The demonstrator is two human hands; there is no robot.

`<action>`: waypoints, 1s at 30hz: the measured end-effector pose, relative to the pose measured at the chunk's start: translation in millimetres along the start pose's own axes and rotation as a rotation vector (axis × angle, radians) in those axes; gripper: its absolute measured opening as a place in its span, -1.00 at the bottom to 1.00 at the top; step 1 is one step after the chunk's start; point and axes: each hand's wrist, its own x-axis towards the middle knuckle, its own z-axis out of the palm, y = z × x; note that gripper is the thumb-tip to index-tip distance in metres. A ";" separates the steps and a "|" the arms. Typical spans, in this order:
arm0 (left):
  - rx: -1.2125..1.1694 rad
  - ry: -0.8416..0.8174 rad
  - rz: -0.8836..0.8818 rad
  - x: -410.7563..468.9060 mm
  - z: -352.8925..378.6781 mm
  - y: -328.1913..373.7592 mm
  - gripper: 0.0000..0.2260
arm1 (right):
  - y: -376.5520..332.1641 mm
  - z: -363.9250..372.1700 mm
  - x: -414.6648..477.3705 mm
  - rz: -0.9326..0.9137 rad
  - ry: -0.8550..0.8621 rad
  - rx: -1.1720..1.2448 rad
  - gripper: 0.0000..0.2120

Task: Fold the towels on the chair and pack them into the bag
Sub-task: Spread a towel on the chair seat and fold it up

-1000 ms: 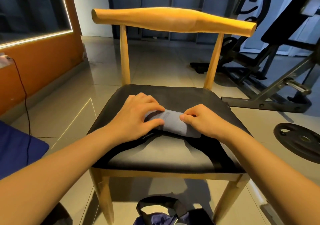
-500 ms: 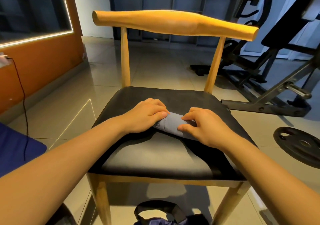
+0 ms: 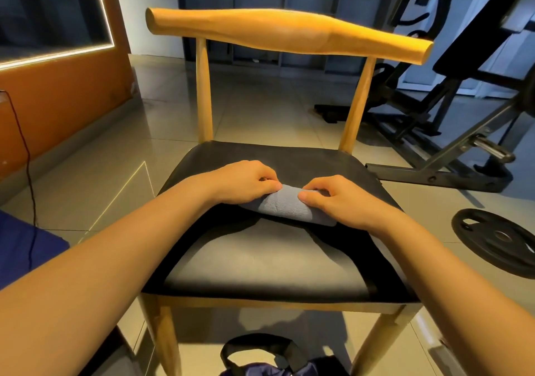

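Grey terry cloth, a small towel (image 3: 285,206) rolled or folded into a narrow bundle, lies near the middle of the black padded seat of a wooden chair (image 3: 260,262) as a person works it with both bare hands. The left hand (image 3: 246,183) pinches the bundle's left end, its grip closed on the cloth with fingers curled over the top; the right hand (image 3: 335,199) presses the right end, thumb and fingers likewise closed on the fabric. The step in hand appears to be the final tightening of the fold. A dark bag (image 3: 269,359), its strap looped upward, sits on the floor at the near edge of the scene, below the seat front. The next move likely calls for keeping the bundle compact while lifting it and lowering it into the bag's mouth, which is only partly visible.
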 end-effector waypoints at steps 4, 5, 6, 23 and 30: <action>-0.224 -0.121 -0.064 -4.3 -8.4 -8.8 -0.68 | 4.6 -5.1 2.5 0.038 0.036 0.035 -0.64; -0.262 -0.144 -0.059 -7.7 -9.7 -9.8 -0.66 | 5.1 -5.4 3.1 0.047 0.033 0.044 -0.63; -0.290 -0.154 -0.052 -11.0 -10.0 -9.8 -0.67 | 5.0 -5.7 3.5 0.056 0.031 0.055 -0.61; -0.442 0.371 0.014 -53.0 9.1 18.5 -0.81 | -13.6 22.2 -45.6 0.292 0.633 0.619 -0.51; -0.687 0.439 0.083 -81.4 14.8 57.8 -0.83 | -48.7 29.9 -85.2 0.393 0.312 1.427 -0.66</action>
